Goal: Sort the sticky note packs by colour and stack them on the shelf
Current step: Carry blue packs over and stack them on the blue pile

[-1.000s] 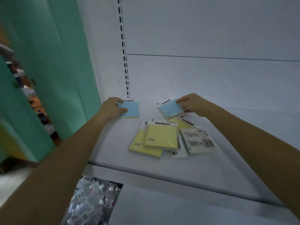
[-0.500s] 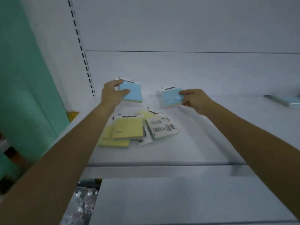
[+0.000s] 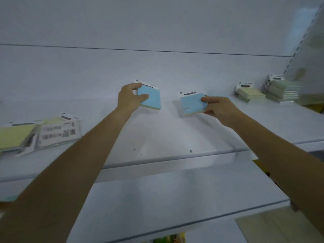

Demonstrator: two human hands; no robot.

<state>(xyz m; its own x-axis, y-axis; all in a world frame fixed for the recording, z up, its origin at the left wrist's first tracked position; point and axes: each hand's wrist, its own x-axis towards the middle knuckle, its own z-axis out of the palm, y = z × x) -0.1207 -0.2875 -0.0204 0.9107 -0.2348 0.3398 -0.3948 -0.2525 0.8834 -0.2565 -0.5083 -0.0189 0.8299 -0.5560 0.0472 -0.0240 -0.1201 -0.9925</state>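
Observation:
My left hand [image 3: 128, 96] grips a blue sticky note pack [image 3: 151, 99] by its left edge, held above the white shelf [image 3: 157, 137]. My right hand [image 3: 216, 107] pinches a second blue pack [image 3: 192, 105] by its right edge, a little lower and to the right. Both packs are lifted off the shelf surface. A loose pile of yellow packs [image 3: 15, 135] lies at the far left of the shelf, with one pack [image 3: 58, 133] turned label side up. Two stacks of pale packs [image 3: 250, 93] [image 3: 282, 90] stand at the far right.
A lower white shelf [image 3: 157, 204] runs below the upper one. The white back panel [image 3: 157, 67] rises behind the packs. A slotted upright [image 3: 296, 48] stands at the right. A cardboard box [image 3: 280, 225] shows at the bottom right.
The view has swung right, so the yellow pile now lies at the far left and the stacks at the right have come into sight. Both hands still hold their blue packs.

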